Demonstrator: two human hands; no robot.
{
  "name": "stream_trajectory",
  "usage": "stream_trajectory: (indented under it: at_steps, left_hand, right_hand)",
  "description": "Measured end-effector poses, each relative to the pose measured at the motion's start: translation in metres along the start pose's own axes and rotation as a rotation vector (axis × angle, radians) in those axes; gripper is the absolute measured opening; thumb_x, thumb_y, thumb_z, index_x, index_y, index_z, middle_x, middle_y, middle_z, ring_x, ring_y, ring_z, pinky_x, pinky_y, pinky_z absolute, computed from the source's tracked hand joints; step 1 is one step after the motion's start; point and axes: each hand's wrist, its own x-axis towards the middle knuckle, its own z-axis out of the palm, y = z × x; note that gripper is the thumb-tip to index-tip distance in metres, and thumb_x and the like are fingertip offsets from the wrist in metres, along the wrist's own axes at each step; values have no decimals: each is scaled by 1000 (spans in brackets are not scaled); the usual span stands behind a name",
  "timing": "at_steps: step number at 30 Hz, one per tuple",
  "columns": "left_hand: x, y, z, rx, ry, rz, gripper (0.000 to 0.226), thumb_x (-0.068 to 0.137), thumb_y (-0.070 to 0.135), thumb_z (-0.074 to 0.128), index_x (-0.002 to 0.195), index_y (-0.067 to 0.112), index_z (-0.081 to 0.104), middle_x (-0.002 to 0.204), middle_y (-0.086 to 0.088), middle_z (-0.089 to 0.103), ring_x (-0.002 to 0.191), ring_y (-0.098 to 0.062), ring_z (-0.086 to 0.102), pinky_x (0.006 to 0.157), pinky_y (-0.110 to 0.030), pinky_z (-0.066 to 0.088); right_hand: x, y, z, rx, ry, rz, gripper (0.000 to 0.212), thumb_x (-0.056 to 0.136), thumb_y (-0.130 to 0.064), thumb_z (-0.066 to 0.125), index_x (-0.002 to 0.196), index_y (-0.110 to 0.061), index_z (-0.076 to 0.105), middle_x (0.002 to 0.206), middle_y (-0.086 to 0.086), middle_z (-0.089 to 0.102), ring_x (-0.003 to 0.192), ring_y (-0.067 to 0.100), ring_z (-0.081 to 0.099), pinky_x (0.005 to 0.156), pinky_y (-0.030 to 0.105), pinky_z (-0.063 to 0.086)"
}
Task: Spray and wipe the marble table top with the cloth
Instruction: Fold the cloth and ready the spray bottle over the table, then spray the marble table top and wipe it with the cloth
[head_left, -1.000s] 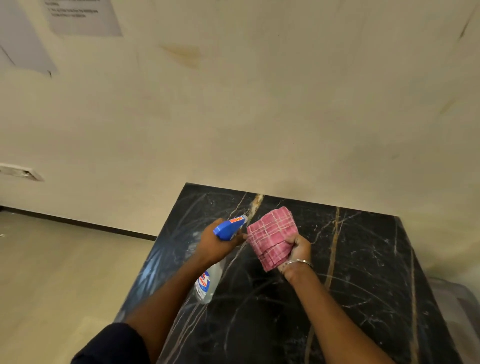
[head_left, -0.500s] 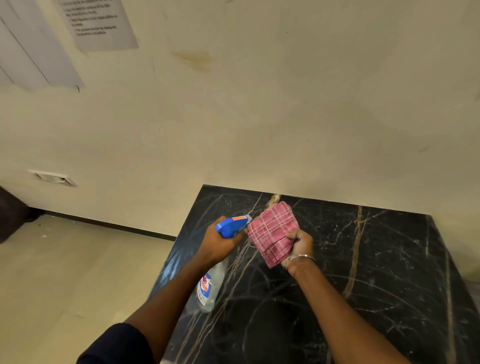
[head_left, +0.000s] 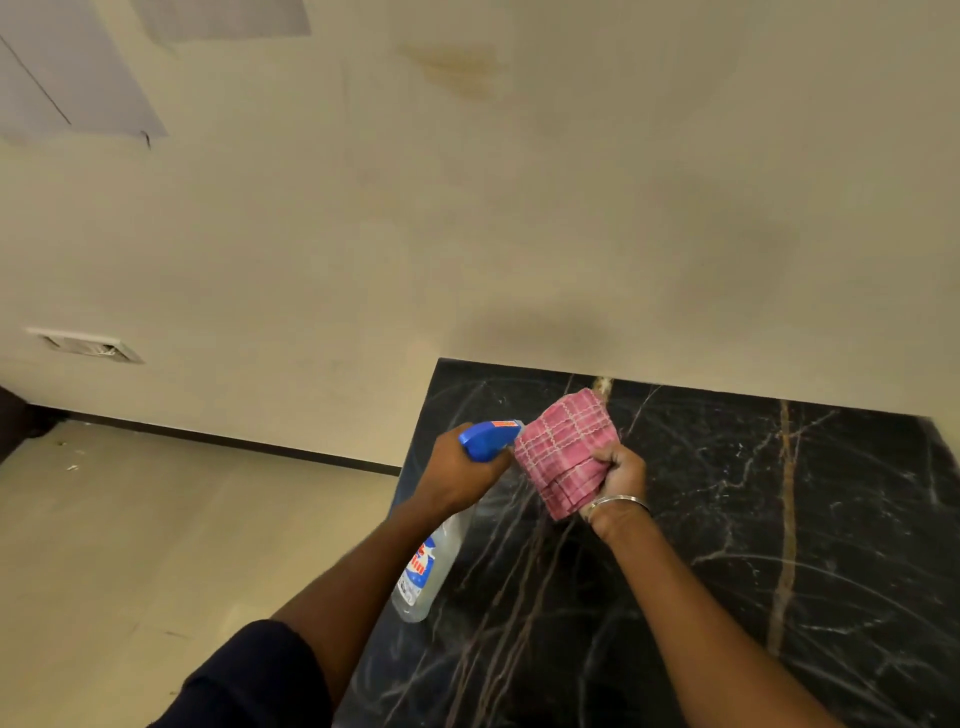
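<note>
Your table (head_left: 779, 519) has a glossy black marble top, crossed by thin white veins and a few tan-brown streaks. Its 12 o'clock edge meets a matt cream wall (head_left: 519, 234) that carries a faint brownish stain. The cloth (head_left: 563, 452) is pink woven fabric with a pale check pattern, folded into several layers whose edges show stacked at its lower end. It is held in the air above the table near the 12 o'clock edge, not lying on the marble. The spray bottle (head_left: 426, 571) is clear plastic with a blue and red label and a blue trigger head (head_left: 485, 439). Its orange-marked nozzle sits just beside the 9 o'clock side of the cloth. At 9 o'clock from the table lies a smooth beige floor (head_left: 156, 545), bordered by a dark skirting strip (head_left: 234, 444). A white wall plate (head_left: 88, 345) sits low on the wall, and grey paper sheets (head_left: 78, 78) hang at 10 o'clock in the view. Your left grip (head_left: 457, 473) is clamped round the bottle's neck, and the body hangs tilted toward 7 o'clock over the table's 9 o'clock edge. The trigger finger is hidden. Your right grip (head_left: 621, 475) is curled tight on the 4 o'clock side of the cloth, with a metal bangle (head_left: 618, 502) at the wrist.
</note>
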Motion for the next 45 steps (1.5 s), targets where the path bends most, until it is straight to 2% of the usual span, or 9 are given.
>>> stream_trajectory:
  at_steps: [4,8,13,16,19,27,31,37,45]
  left_hand:
    - [30,-26,-29,59,-19,-3,24,85,30,69,94,10,62,72,1,60,63,-7,57,64,-19,46]
    - [60,-47,-60,114,26,37,28,86,38,66,90,11,60,72,-2,59,64,-14,58,64,-21,49]
    - [99,-62,-88,169,-53,81,13,85,44,63,80,34,56,65,6,59,60,-15,58,64,-31,53]
    - [122,-72,-102,216,-51,97,13,86,42,61,77,35,54,61,9,57,55,-12,55,59,-29,50]
    - [141,-84,-114,198,-33,68,10,87,39,63,82,32,57,62,8,56,54,-13,53,58,-29,48]
    - [166,-119,-140,211,55,9,21,90,35,62,81,19,51,60,9,47,51,-10,43,53,-11,34]
    - [168,-130,-147,227,66,-23,22,90,33,63,83,16,51,59,9,45,50,-10,42,52,-9,35]
    - [169,-137,-150,220,30,-52,20,90,33,62,87,16,53,61,6,48,53,-11,44,57,-17,37]
    - [163,-141,-142,164,32,-80,19,91,32,62,90,15,54,63,5,51,56,-12,48,59,-17,40]
  right_hand:
    - [24,24,29,-38,83,8,30,87,-11,51,116,-8,59,102,16,67,94,36,62,80,49,50]
    - [75,38,55,-257,139,-182,55,93,-10,55,145,-23,43,139,16,53,121,37,53,100,55,45]
    - [127,48,73,-1119,68,-502,73,95,-29,59,156,-23,19,156,10,30,133,29,42,108,36,37]
    - [155,59,72,-1797,31,-519,89,90,-59,54,156,-27,4,164,7,3,149,31,11,117,49,17]
    - [179,65,73,-2134,-41,-510,86,90,-66,42,156,-29,1,164,6,-9,150,29,-4,118,56,9]
    - [220,146,131,-2130,177,-627,81,91,-67,32,154,-20,14,160,21,10,146,43,10,117,57,10]
    - [239,175,168,-2184,18,-658,81,87,-67,9,156,-23,11,162,18,6,148,40,7,118,54,4]
    - [251,138,129,-2292,-180,-807,63,99,-51,30,155,-25,15,163,10,11,150,31,10,120,50,13]
    - [246,85,77,-1969,533,-635,64,94,-43,27,152,-16,29,157,19,25,145,40,21,116,56,17]
